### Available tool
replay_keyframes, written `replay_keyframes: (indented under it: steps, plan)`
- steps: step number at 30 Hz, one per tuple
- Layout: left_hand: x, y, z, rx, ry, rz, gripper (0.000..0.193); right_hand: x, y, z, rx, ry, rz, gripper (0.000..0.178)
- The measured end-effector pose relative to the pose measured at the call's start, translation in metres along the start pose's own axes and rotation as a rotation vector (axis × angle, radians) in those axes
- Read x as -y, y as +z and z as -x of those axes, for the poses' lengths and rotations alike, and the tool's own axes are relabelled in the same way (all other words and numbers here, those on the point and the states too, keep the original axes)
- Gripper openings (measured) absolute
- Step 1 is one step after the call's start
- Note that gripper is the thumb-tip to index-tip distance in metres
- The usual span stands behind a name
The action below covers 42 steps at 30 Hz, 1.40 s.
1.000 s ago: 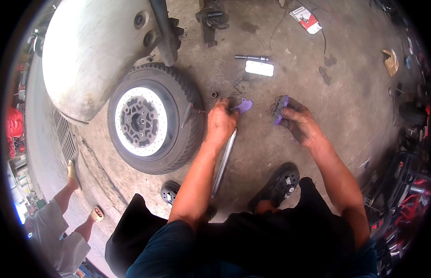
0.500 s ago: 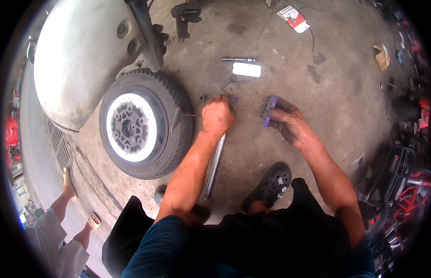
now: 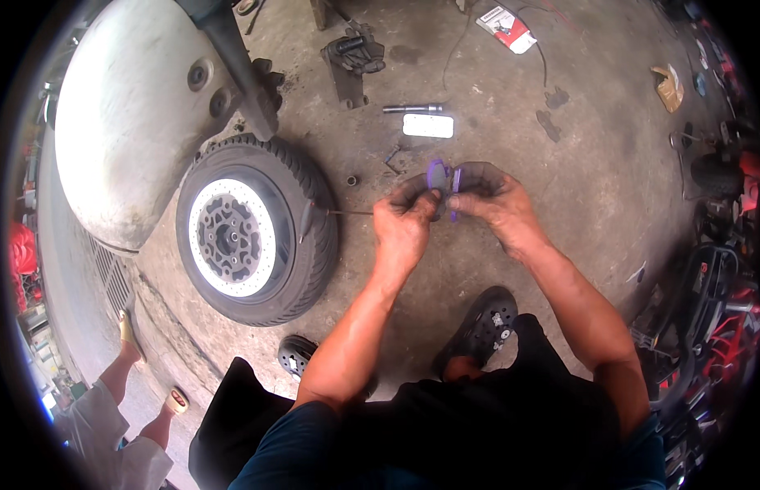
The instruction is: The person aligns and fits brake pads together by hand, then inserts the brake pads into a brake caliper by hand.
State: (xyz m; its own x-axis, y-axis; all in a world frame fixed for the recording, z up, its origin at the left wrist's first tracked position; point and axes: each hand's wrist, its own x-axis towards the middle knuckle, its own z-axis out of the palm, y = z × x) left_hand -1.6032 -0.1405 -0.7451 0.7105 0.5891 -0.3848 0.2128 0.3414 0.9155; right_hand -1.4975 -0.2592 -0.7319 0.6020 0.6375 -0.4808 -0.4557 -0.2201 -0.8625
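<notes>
Both hands meet in front of me, a little right of the wheel. My left hand (image 3: 407,216) pinches a purple-backed brake pad (image 3: 436,174) between thumb and fingers, its grey face partly showing. In my right hand (image 3: 496,202) is a second purple-edged brake pad (image 3: 456,180), held nearly edge-on close beside the first. Blackened fingers cover parts of both pads. Left of my hands lies a motorcycle wheel (image 3: 314,273) with a drilled brake disc (image 3: 265,237). A screwdriver (image 3: 308,218) with a thin shaft reaches from the tyre toward my left wrist.
Beyond my hands on the concrete are a socket (image 3: 352,180), a flat white rectangle (image 3: 429,126), a metal rod (image 3: 412,109) and dark metal parts (image 3: 353,61). A white body panel (image 3: 122,122) stands far left. Motorcycle parts (image 3: 706,327) crowd the right edge. Another person's legs (image 3: 118,376) show lower left.
My left hand has risen from beside the metal bar and now holds a purple pad up. My right hand has moved left with its pad, bringing the two close together.
</notes>
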Motion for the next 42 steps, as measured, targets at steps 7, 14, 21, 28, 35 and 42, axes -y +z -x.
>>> replay_keyframes:
  steps: [7, 14, 21, 28, 35, 42]
  plan:
    - [0.003, -0.001, 0.006, 0.019, 0.120, -0.099, 0.023, 0.004, 0.003, 0.000, 0.025, -0.011, -0.044, 0.043]
    - [0.005, -0.003, 0.003, 0.058, 0.128, -0.150, 0.025, 0.009, 0.005, 0.003, 0.045, -0.006, -0.048, 0.043]
    - [-0.010, -0.010, 0.001, 0.155, 0.090, -0.191, 0.025, 0.000, 0.004, 0.001, 0.049, -0.075, -0.020, 0.041]
    - [-0.004, -0.016, 0.002, 0.275, 0.160, -0.163, 0.038, 0.004, 0.004, 0.001, 0.037, -0.001, -0.077, 0.040]
    - [-0.001, 0.005, 0.014, -0.036, 0.562, -0.653, 0.041, 0.010, 0.014, 0.003, 0.052, 0.035, -0.186, 0.039]
    - [-0.009, -0.005, 0.009, -0.122, 0.719, -0.340, 0.032, 0.026, 0.017, 0.009, 0.110, -0.121, -0.113, 0.034]
